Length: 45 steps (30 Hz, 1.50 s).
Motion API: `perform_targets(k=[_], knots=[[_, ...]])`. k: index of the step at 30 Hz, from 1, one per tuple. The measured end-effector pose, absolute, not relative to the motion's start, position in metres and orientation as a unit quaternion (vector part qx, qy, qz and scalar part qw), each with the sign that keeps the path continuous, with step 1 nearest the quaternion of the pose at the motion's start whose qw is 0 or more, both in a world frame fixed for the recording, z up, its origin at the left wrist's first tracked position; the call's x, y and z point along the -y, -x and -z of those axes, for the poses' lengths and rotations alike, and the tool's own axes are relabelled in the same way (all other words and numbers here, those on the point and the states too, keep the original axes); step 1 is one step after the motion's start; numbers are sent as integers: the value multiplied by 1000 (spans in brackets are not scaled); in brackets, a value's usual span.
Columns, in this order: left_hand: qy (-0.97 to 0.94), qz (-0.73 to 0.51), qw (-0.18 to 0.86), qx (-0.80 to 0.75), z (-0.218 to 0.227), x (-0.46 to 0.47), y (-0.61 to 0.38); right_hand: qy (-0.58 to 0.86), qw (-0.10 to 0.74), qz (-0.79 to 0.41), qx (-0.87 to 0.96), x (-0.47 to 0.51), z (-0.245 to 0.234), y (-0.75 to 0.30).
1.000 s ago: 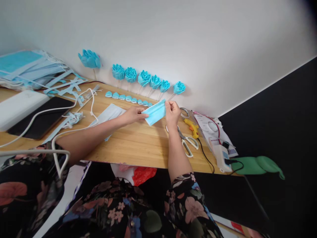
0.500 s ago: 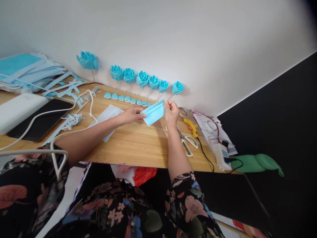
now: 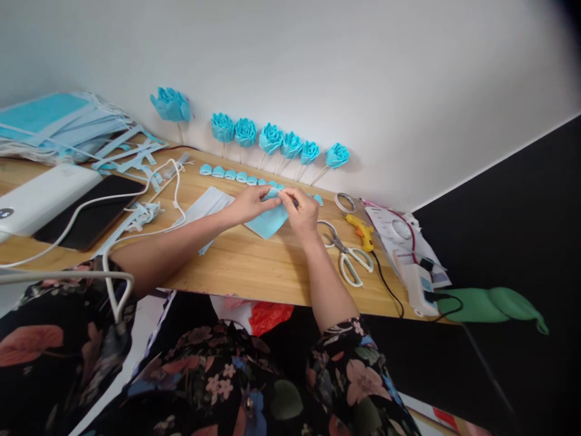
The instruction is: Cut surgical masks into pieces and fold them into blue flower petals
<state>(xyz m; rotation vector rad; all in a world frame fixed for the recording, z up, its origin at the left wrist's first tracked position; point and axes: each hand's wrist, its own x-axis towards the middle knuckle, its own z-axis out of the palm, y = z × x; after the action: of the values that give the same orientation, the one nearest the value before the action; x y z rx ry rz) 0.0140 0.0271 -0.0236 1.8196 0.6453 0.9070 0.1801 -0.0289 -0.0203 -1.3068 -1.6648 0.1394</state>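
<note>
A blue face-mask sheet (image 3: 269, 223) hangs between my two hands over the wooden table. My left hand (image 3: 250, 204) pinches its upper edge with thumb and fingers. Close beside it, my right hand (image 3: 300, 209) is closed on the same edge, the fingertips of both hands nearly meeting. Behind them runs a row of small folded blue petals (image 3: 230, 175), partly hidden by my fingers. Pale mask pieces (image 3: 206, 206) lie left of the sheet, partly under my left forearm. White-handled scissors (image 3: 347, 251) lie spread apart to the right of my right forearm.
Several blue fabric roses (image 3: 271, 139) on sticks lean along the wall. A yellow glue gun (image 3: 362, 231), a tape roll (image 3: 345, 203) and a white power strip (image 3: 418, 289) sit at the right. Left are a mask stack (image 3: 49, 124), a phone (image 3: 86, 212) and a white cable (image 3: 113, 197).
My hands have come together along the sheet's upper edge; before, they held it stretched between its two ends. The sheet now hangs down, and the view has shifted slightly.
</note>
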Motion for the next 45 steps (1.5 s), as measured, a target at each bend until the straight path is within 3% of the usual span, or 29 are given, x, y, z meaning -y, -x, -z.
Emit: perform_targets(k=[5, 9, 16, 22, 25, 28, 31, 34, 45], knots=[[-625, -429, 595, -266, 22, -23, -14, 530, 546, -175, 625, 23, 24, -179], [-568, -496, 601, -266, 20, -29, -11, 500, 507, -284, 642, 14, 36, -181], [-513, -548, 597, -282, 19, -40, -8, 566, 391, -207, 696, 15, 49, -173], [-503, -560, 590, -294, 24, -42, -9, 595, 348, -122, 714, 19, 52, -159], [-529, -575, 533, -324, 31, -43, -12, 585, 331, -140, 727, 22, 52, -151], [-549, -597, 473, -345, 36, -47, -14, 558, 326, -245, 723, 25, 48, -147], [-574, -596, 434, -357, 37, -49, -13, 505, 358, -372, 692, 26, 44, -152], [-617, -583, 392, -355, 35, -43, -12, 475, 440, -419, 637, 23, 43, -158], [-679, -516, 386, -352, 38, -31, -16, 524, 602, -292, 528, 15, 36, -167]])
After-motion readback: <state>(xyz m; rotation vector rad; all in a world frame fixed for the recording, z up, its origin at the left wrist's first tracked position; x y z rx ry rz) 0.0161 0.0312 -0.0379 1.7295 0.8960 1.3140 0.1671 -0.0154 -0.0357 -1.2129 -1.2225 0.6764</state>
